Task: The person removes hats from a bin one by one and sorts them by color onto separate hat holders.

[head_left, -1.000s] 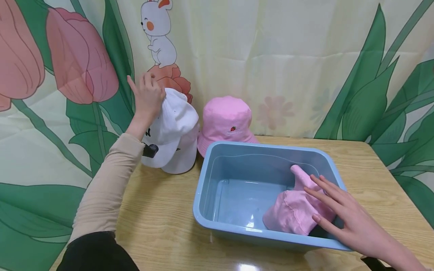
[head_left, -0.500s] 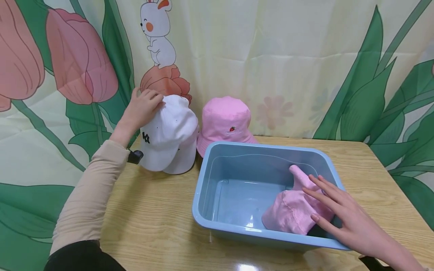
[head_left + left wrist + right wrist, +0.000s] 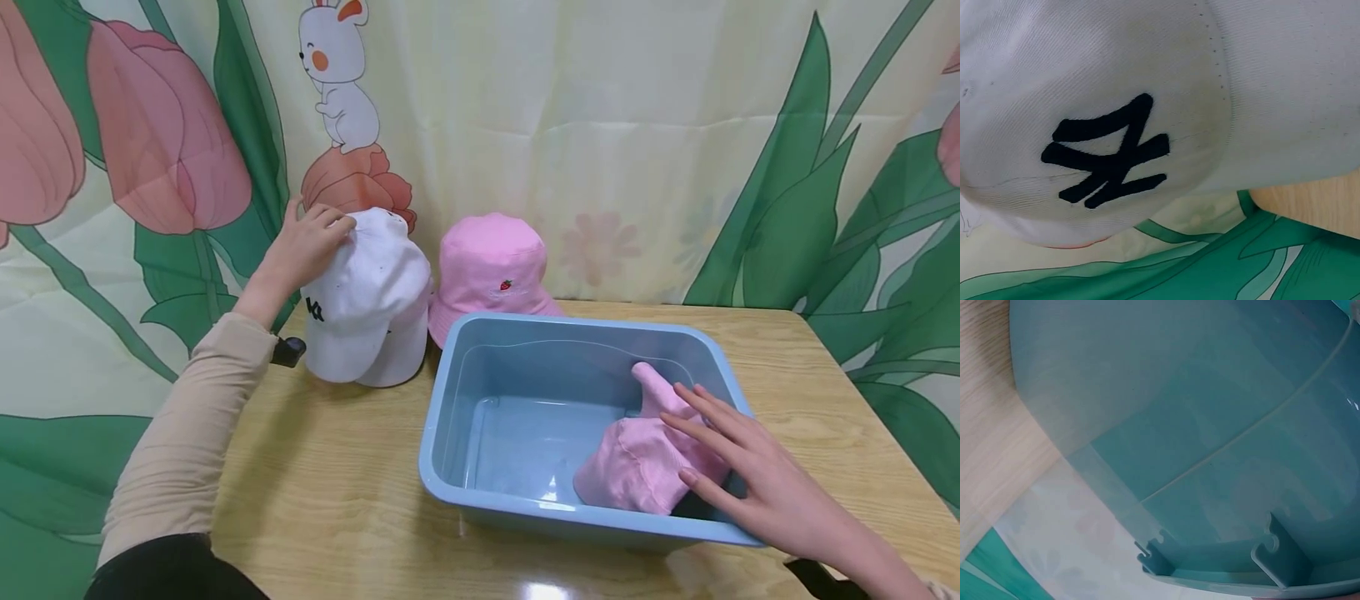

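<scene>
My left hand [image 3: 309, 247] grips the top of a white baseball cap [image 3: 363, 287] from its left side, fingers curled at the crown. A second white brim [image 3: 397, 354] shows from behind it. Black lettering [image 3: 1110, 153] on the cap's front fills much of the left wrist view. Over the right rim of a blue plastic bin [image 3: 525, 508] lies my right hand [image 3: 757, 467], fingers spread and nearly straight. Beneath those fingertips, a pink fabric hat [image 3: 637, 467] sits slumped inside the bin; the hand partly hides it. The right wrist view shows mainly the bin's outer wall [image 3: 1179, 425].
A pink bucket hat [image 3: 491, 258] with a strawberry emblem stands behind the bin, right beside the white caps. Everything rests on a wooden table [image 3: 352, 483]. A printed curtain [image 3: 600, 125] with tulips and a rabbit hangs along the back.
My left hand has come down and slightly left, and the white cap has settled a little lower. My right hand keeps its place on the bin; the head view has shifted slightly.
</scene>
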